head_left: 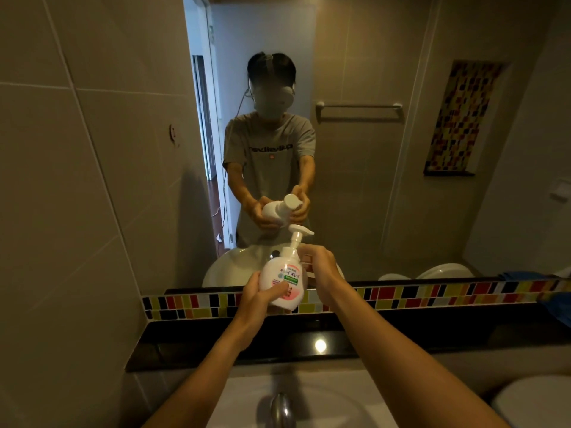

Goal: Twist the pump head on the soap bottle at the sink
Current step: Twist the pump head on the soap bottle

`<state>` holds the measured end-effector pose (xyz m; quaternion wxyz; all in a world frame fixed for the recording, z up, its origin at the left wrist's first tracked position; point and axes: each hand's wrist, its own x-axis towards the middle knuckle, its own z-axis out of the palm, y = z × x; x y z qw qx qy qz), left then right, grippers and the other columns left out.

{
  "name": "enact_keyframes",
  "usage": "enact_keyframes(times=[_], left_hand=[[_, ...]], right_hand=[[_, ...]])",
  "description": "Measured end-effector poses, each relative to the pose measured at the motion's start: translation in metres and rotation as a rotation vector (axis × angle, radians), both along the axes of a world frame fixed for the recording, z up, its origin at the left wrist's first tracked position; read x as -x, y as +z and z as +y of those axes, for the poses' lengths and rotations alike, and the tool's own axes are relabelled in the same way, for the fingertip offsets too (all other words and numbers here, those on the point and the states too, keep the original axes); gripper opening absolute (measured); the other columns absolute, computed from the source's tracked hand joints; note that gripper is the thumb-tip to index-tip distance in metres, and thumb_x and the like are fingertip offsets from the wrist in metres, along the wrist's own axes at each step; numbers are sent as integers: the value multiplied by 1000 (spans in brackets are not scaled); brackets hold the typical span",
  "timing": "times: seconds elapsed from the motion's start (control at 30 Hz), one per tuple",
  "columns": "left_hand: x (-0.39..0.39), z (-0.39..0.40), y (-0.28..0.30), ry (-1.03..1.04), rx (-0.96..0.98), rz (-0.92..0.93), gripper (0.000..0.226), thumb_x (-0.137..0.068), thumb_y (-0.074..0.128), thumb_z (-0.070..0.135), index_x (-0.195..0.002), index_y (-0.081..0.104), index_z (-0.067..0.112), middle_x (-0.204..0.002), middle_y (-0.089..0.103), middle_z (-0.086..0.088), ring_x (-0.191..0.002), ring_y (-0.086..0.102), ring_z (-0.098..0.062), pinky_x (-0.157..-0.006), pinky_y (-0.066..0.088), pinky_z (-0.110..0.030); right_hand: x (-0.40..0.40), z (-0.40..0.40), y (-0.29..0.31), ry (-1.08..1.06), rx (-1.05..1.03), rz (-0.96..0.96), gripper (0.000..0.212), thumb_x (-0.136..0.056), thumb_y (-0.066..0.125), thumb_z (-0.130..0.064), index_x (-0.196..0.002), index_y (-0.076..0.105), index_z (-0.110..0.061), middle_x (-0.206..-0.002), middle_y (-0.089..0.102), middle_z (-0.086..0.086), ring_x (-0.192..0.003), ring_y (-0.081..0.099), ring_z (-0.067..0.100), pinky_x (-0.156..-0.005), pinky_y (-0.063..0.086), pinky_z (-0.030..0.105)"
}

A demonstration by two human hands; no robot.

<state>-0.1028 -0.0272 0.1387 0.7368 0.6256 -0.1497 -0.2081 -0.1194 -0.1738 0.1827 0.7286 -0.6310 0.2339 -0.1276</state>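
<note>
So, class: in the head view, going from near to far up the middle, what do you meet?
Tap → black ledge → left hand gripping the soap bottle → pump head → mirror.

White soap bottle (279, 281) with pink label; white pump head (300, 232); glossy black ledge (401, 338); red, yellow, black mosaic tile strip (432, 296); white sink (324, 393).

Dim tiled walls (77, 180) — mirror (370, 149), mosaic strip (432, 296)
</note>
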Motion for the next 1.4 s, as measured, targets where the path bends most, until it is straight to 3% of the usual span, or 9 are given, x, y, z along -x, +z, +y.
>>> enact_keyframes(times=[0.1, 0.3, 0.47, 0.53, 0.67, 0.8, 0.97, 1.2, 1.4], left_hand=[[3, -1, 0, -102, 20, 52, 53, -73, 72, 28, -121, 53, 19, -120, 63, -15, -106, 65, -31, -87, 58, -52], [9, -9, 4, 171, -211, -213, 56, -78, 75, 22, -124, 44, 19, -111, 56, 0, -88, 61, -15, -49, 53, -14], [-1, 0, 6, -103, 104, 170, 55, -75, 69, 32, -125, 53, 16, -120, 62, -19, -110, 62, -37, -92, 54, -55], [-1, 1, 7, -138, 93, 168, 53, -75, 69, 32, -124, 53, 17, -121, 62, -18, -111, 61, -36, -92, 55, -54], [5, -7, 6, 93, -150, -146, 53, -79, 74, 22, -124, 47, 19, -113, 58, -2, -97, 64, -23, -57, 59, -22], [4, -6, 7, -4, 90, 120, 56, -74, 70, 31, -125, 51, 16, -117, 63, -15, -105, 66, -33, -85, 59, -51], [1, -3, 5, -135, 172, 199, 46, -72, 66, 32, -116, 58, 18, -117, 63, -18, -112, 60, -37, -97, 49, -60], [5, -17, 2, 167, -150, -189, 58, -78, 76, 24, -127, 46, 19, -119, 60, -5, -96, 64, -20, -58, 56, -18], [9, -22, -4, 277, -243, -334, 69, -73, 81, 23, -130, 42, 21, -118, 50, 2, -90, 56, -13, -46, 47, -8]], right_hand=[[-4, 2, 1, 60, -44, -19, 32, -85, 64, -24, -109, 64, -3, -85, 67, 11, -72, 67, 25, -64, 53, 34], [-7, 5, -3, 14, 136, -16, 36, -86, 72, -34, -107, 71, -4, -95, 72, 9, -85, 68, 22, -68, 53, 32], [-5, -4, 5, 90, 24, 26, 44, -77, 65, -24, -115, 66, -3, -92, 72, 14, -84, 71, 30, -76, 56, 41], [-9, -2, 4, 117, 39, 42, 50, -73, 75, -29, -116, 65, -5, -100, 75, 19, -89, 74, 36, -82, 59, 47], [-11, 2, 1, 23, 156, 19, 41, -78, 81, -34, -106, 67, -7, -104, 74, 16, -94, 73, 31, -77, 61, 42], [-7, -4, 2, 62, -69, 9, 28, -84, 57, -32, -98, 68, -12, -88, 68, 8, -79, 64, 23, -66, 48, 32], [-7, -12, -1, 206, -186, -18, 41, -74, 64, -25, -111, 67, -8, -101, 69, 18, -90, 67, 34, -85, 53, 47], [-9, -7, 0, 98, 108, 12, 31, -87, 70, -28, -109, 69, -7, -97, 75, 14, -82, 72, 25, -69, 57, 36], [-7, 0, -1, 48, 169, -19, 23, -89, 69, -21, -107, 72, -6, -97, 74, 12, -85, 69, 24, -70, 54, 34]])
